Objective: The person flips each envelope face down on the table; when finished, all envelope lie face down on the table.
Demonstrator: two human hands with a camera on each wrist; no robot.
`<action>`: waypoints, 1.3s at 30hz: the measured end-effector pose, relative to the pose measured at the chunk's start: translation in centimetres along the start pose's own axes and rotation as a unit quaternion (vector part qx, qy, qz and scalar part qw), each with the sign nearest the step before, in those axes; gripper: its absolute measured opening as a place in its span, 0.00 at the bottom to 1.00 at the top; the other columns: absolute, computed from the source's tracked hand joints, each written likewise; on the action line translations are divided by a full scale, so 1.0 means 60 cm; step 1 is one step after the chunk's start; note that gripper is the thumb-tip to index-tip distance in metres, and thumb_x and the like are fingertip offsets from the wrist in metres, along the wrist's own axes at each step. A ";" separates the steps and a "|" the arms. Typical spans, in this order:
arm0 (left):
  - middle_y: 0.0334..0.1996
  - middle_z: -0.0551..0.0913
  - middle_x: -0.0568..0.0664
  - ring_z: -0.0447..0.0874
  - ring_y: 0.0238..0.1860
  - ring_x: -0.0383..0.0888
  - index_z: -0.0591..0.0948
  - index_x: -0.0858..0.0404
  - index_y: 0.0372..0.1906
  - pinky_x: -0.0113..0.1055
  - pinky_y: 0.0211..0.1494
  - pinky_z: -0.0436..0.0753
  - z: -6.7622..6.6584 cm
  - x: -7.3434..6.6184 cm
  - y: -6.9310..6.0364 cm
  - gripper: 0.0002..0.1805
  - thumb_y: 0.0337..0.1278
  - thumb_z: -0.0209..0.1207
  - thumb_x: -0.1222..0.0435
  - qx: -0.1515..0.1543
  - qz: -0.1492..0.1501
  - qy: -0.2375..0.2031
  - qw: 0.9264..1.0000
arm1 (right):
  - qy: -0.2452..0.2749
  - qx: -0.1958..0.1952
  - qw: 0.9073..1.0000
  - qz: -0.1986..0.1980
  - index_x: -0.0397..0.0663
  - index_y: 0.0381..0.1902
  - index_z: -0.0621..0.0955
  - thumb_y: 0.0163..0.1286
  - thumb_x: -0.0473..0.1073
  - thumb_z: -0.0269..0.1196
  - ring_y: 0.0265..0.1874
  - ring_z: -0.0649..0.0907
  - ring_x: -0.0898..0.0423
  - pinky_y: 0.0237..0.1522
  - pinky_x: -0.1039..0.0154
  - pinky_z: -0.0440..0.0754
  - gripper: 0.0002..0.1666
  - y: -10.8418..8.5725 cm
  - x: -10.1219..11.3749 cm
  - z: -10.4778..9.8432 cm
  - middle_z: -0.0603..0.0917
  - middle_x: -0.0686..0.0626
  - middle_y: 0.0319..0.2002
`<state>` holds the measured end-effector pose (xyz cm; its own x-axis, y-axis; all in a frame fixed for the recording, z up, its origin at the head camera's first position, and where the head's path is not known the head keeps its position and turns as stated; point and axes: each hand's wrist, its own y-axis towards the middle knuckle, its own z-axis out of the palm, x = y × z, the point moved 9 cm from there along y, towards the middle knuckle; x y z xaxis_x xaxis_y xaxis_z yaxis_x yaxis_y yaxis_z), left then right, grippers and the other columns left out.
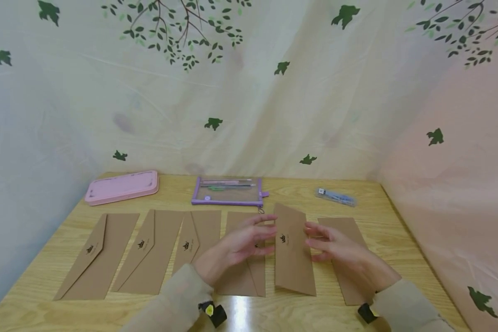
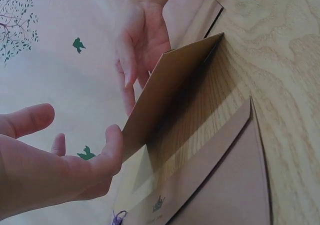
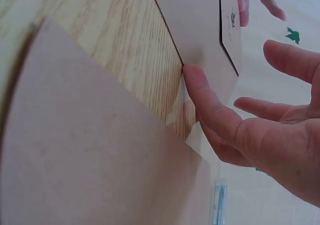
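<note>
A brown kraft envelope (image 1: 293, 267) with a small crown print is tilted off the table between my two hands, one long side higher than the other. My left hand (image 1: 246, 243) has its fingers spread at the envelope's left edge; the left wrist view shows a fingertip (image 2: 114, 141) touching that edge. At the opposite edge is my right hand (image 1: 343, 249), fingers loosely extended, one fingertip (image 3: 195, 77) against the paper in the right wrist view. Under my left hand lies another envelope (image 1: 242, 279), partly covered. A further envelope (image 1: 343, 228) lies beneath my right hand.
Left of my hands, several matching envelopes (image 1: 147, 272) lie in a row with flaps folded. Behind them on the wooden table (image 1: 174, 189) are a pink case (image 1: 122, 186), a clear purple-edged zip pouch (image 1: 228, 196) with pens, and a small clear blue case (image 1: 336, 197).
</note>
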<state>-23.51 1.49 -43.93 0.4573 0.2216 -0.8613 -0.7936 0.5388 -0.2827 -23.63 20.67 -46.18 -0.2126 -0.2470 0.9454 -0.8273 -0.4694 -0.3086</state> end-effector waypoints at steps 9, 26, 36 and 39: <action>0.69 0.67 0.64 0.66 0.68 0.60 0.63 0.66 0.75 0.55 0.66 0.75 0.018 -0.014 0.007 0.32 0.69 0.57 0.69 0.013 0.003 -0.010 1.000 | 0.013 0.009 1.000 -0.002 0.32 0.80 0.46 0.78 0.45 0.59 0.71 0.62 0.30 0.56 0.46 0.82 0.47 -0.001 0.005 0.001 0.54 0.25 0.74; 0.64 0.77 0.60 0.77 0.63 0.57 0.69 0.63 0.71 0.56 0.67 0.74 0.034 -0.010 0.023 0.27 0.71 0.58 0.67 0.028 0.010 -0.028 0.999 | 0.015 0.037 0.999 -0.019 0.40 0.81 0.42 0.81 0.48 0.55 0.74 0.56 0.30 0.58 0.41 0.80 0.47 -0.005 0.026 0.025 0.48 0.29 0.78; 0.62 0.79 0.56 0.80 0.59 0.53 0.68 0.66 0.71 0.57 0.69 0.71 0.046 -0.005 0.026 0.26 0.72 0.56 0.67 0.053 0.010 -0.012 0.998 | 0.013 0.054 0.998 -0.020 0.42 0.82 0.43 0.81 0.47 0.55 0.73 0.60 0.31 0.55 0.44 0.83 0.45 -0.010 0.043 0.045 0.49 0.33 0.79; 0.61 0.80 0.55 0.81 0.57 0.52 0.70 0.64 0.69 0.58 0.70 0.70 0.048 -0.003 0.026 0.24 0.72 0.56 0.67 0.055 0.010 -0.007 0.998 | 0.010 0.048 0.999 -0.012 0.42 0.82 0.44 0.80 0.48 0.56 0.72 0.63 0.32 0.55 0.45 0.83 0.46 -0.011 0.044 0.047 0.51 0.32 0.78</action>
<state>-23.68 4.64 -43.03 0.4480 0.2450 -0.8598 -0.7544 0.6198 -0.2164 -22.21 17.95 -43.77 -0.2046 -0.2185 0.9542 -0.7791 -0.5537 -0.2938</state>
